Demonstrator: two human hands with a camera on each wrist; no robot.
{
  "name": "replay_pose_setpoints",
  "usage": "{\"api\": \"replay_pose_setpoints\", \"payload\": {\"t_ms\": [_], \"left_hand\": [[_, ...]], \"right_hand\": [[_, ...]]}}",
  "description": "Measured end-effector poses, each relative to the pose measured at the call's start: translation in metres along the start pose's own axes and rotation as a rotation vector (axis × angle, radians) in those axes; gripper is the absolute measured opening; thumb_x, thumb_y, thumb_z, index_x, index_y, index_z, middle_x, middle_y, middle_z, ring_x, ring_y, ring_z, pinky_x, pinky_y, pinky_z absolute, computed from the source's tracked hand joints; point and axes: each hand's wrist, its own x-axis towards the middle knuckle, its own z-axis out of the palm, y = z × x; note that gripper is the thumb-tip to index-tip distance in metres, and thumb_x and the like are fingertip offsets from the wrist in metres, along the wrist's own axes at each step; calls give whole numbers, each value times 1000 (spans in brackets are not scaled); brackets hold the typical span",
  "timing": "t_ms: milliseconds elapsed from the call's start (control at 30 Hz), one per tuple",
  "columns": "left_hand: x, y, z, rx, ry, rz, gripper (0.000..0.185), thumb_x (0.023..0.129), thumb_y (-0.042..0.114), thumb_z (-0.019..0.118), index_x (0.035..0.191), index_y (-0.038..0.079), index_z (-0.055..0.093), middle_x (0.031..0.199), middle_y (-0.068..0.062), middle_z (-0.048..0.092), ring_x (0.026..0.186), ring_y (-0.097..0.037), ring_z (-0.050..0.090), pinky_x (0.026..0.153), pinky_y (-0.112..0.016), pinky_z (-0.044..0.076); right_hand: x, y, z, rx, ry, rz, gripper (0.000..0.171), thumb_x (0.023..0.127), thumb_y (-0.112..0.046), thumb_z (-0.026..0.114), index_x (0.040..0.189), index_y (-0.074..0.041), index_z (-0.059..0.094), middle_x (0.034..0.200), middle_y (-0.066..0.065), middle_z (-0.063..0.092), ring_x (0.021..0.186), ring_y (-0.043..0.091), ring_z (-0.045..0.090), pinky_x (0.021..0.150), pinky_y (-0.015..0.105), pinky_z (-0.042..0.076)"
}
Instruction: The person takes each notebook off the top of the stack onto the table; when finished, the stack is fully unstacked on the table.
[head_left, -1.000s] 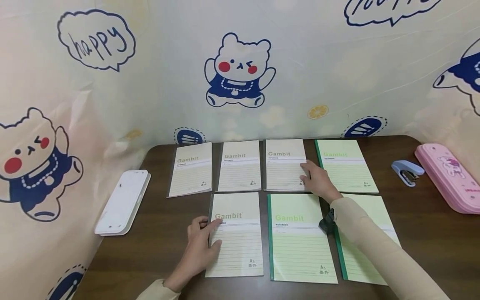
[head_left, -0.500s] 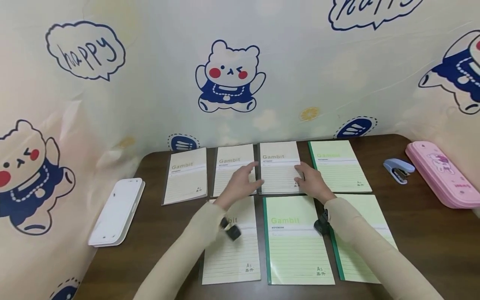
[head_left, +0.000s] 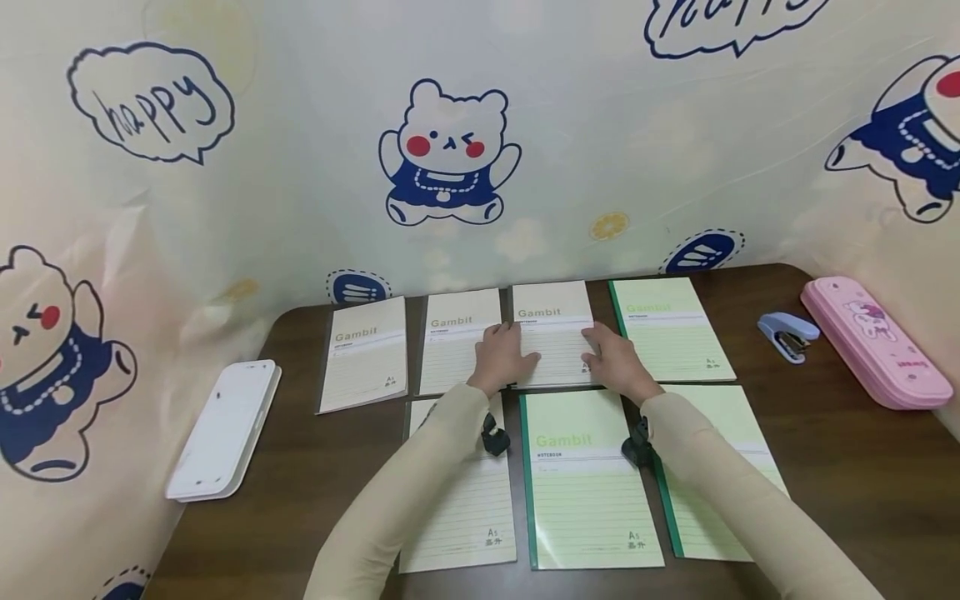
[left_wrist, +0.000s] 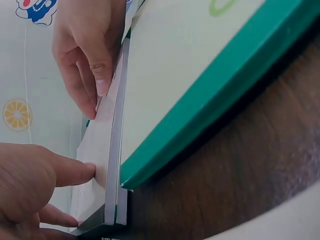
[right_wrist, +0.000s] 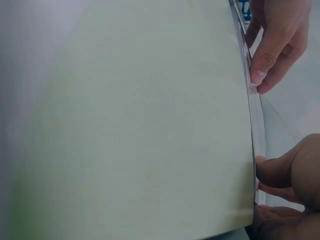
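A white-covered Gambit notebook, third from the left in the back row, lies flat between my two hands. My left hand touches its left side, with the thumb over the cover. At the right side rests my right hand, thumb and fingers spread apart along the edge. In the left wrist view the left thumb lies on the pale cover, and the right hand reaches down to the same notebook. The right wrist view is mostly filled by a pale green notebook in front.
Two more white notebooks and a green-spined one share the back row. The front row has a white notebook and two green-spined ones. A white case, blue stapler and pink pencil case lie at the sides.
My left hand has moved from the front white notebook up and right to the left side of the back one. My right hand stays at its right edge. The head view has shifted slightly.
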Motion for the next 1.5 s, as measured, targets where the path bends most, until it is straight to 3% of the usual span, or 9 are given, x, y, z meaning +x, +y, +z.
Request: {"api": "replay_pose_setpoints", "payload": {"t_ms": [267, 433, 600, 667, 767, 933, 1167, 1367, 1500], "left_hand": [[1, 2, -1, -13, -18, 3, 67, 94, 35, 60, 146, -1, 38, 151, -21, 38, 143, -37, 28, 110, -59, 29], [2, 1, -2, -51, 32, 21, 63, 92, 29, 64, 141, -4, 44, 146, -21, 45, 140, -35, 36, 113, -51, 32], [4, 1, -8, -300, 132, -10, 47, 89, 16, 66, 132, -1, 56, 129, -20, 60, 123, -35, 53, 102, -45, 46], [5, 1, -10, -448, 129, -49, 44, 89, 14, 67, 130, 4, 59, 122, -17, 62, 112, -32, 58, 93, -42, 50], [8, -2, -11, -604, 86, -97, 41, 89, 13, 67, 129, 11, 62, 125, -12, 60, 116, -29, 55, 93, -41, 49], [10, -4, -4, -690, 53, -114, 41, 90, 12, 64, 130, 18, 61, 144, -7, 50, 139, -26, 39, 109, -44, 39], [11, 1, 1, -758, 97, -99, 40, 90, 12, 65, 128, 25, 62, 145, 1, 50, 143, -21, 34, 117, -42, 30], [5, -2, -28, -814, 185, -101, 43, 89, 8, 66, 127, 27, 62, 142, 3, 52, 142, -20, 36, 118, -45, 26], [-14, -24, -59, -905, 215, -94, 47, 87, 3, 66, 127, 28, 61, 144, 4, 49, 127, -17, 48, 107, -45, 42]], "right_hand": [[-1, 1, -2, 15, -11, 10, 49, 98, -8, 53, 144, 3, 39, 158, 25, 19, 144, 43, 24, 114, 55, 28], [0, 0, -2, 22, -24, 25, 50, 99, -9, 52, 146, 2, 38, 159, 23, 18, 145, 41, 22, 116, 53, 26], [0, -2, -4, 16, -22, 18, 50, 98, -8, 52, 145, 3, 38, 159, 23, 18, 145, 42, 22, 115, 54, 27], [0, -2, -4, 14, -22, 13, 50, 98, -7, 52, 145, 3, 38, 159, 24, 19, 145, 43, 22, 115, 54, 26], [0, -2, -4, 14, -27, 13, 50, 98, -8, 52, 145, 3, 38, 159, 24, 19, 145, 42, 22, 116, 54, 26], [0, 0, -3, 3, -35, 10, 50, 99, -8, 52, 145, 3, 38, 159, 24, 19, 145, 42, 22, 116, 54, 26], [-6, 2, -7, -35, -39, -8, 50, 100, -8, 47, 147, 4, 34, 157, 27, 19, 143, 44, 24, 114, 56, 28], [-6, -2, -6, -122, -54, -71, 49, 99, -3, 44, 145, 9, 33, 154, 33, 20, 138, 49, 30, 109, 58, 34], [-3, -7, -1, -131, -52, -75, 50, 97, -1, 47, 144, 10, 34, 154, 33, 20, 137, 50, 31, 108, 59, 35]]}}
